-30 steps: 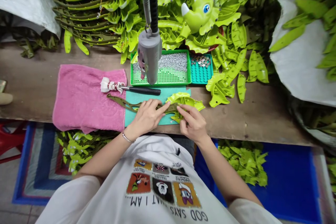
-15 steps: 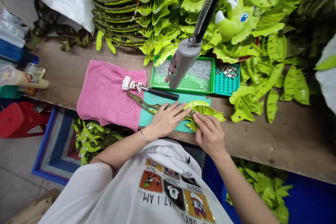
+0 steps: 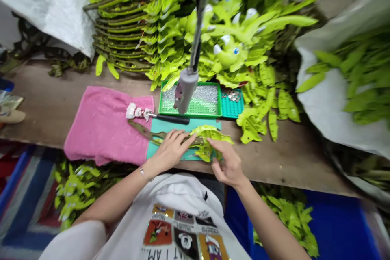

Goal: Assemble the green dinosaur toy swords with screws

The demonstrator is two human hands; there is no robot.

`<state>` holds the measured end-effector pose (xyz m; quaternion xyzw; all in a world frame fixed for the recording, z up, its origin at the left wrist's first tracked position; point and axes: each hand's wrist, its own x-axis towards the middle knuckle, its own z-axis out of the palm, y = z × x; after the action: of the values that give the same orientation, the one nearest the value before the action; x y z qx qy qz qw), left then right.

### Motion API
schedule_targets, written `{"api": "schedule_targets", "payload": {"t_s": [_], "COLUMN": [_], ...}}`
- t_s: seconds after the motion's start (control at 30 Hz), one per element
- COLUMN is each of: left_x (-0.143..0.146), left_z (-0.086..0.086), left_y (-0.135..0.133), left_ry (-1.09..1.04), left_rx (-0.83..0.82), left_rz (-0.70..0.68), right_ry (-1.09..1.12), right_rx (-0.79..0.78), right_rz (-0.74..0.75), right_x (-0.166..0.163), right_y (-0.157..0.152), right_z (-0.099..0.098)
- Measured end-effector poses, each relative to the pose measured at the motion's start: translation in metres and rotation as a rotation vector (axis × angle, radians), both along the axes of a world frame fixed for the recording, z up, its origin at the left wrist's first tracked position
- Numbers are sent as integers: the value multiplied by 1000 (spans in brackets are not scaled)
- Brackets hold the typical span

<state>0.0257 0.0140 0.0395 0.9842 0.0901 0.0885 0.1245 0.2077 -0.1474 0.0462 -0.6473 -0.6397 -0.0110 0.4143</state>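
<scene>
My left hand (image 3: 173, 145) lies flat, fingers stretched, over a long olive-green plastic strip (image 3: 140, 129), whose right part overlaps a lime-green moulded plastic shell (image 3: 210, 132). At the shell's right side is my right hand (image 3: 228, 163), its index finger extended to the shell and its thumb apart from it. Whether anything small lies under that fingertip is hidden. Both parts rest on a turquoise mat (image 3: 170, 126). Behind them a screwdriver-like tool with a black handle (image 3: 175, 119) and white wrapping at its left end lies partly on a pink towel (image 3: 106, 126).
A grey cylindrical tool (image 3: 185, 91) hangs on a coiled cable above a green tray (image 3: 210, 113) of small metal pieces. Beside it a teal tray (image 3: 233, 109) holds coin-like discs. Lime-green parts (image 3: 231, 53) pile up behind. A white sack (image 3: 317, 89) stands at right.
The view has swung to the right, so things appear further left. My right hand's thumb and index finger have spread apart from their pinched pose. My left hand stays on the strip.
</scene>
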Motion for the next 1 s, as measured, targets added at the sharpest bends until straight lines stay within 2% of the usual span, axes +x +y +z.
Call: {"api": "schedule_targets", "payload": {"t_s": [0.07, 0.17, 0.23, 0.33, 0.5, 0.57, 0.63, 0.7, 0.73, 0.87, 0.93, 1.0], "left_x": [-11, -22, -24, -22, -18, -19, -19, -18, -17, -12, -9, -7], "left_z": [2, 1, -2, -7, -15, -14, -11, -6, -3, 10, 16, 22], "left_y": [7, 18, 21, 21, 22, 23, 23, 23, 22, 21, 20, 19], "left_ry": [-12, -31, -46, -88, -96, -75, -46, -15, 0, 44, 67, 93], "left_rx": [43, 74, 73, 71, 60, 54, 46, 30, 14, -59, -53, -28], "left_rz": [5, 21, 51, 112, 104, 103, 101, 101, 105, 138, 141, 143], "right_ry": [-23, -109, -133, -154, -275, -278, -228, -99, -7, 357, 395, 366], "right_rx": [19, -15, -101, -264, -465, -505, -499, -451, -435, -574, -590, -546], "right_rz": [-31, -257, -351, -395, -489, -524, -536, -470, -382, 221, 301, 249], "right_x": [18, 63, 96, 131, 145, 143, 136, 122, 111, 54, 28, 10], "right_y": [4, 24, 44, 76, 108, 113, 111, 101, 92, 53, 39, 34], "right_z": [10, 15, 11, -5, -26, -23, -12, 5, 15, 51, 57, 52]}}
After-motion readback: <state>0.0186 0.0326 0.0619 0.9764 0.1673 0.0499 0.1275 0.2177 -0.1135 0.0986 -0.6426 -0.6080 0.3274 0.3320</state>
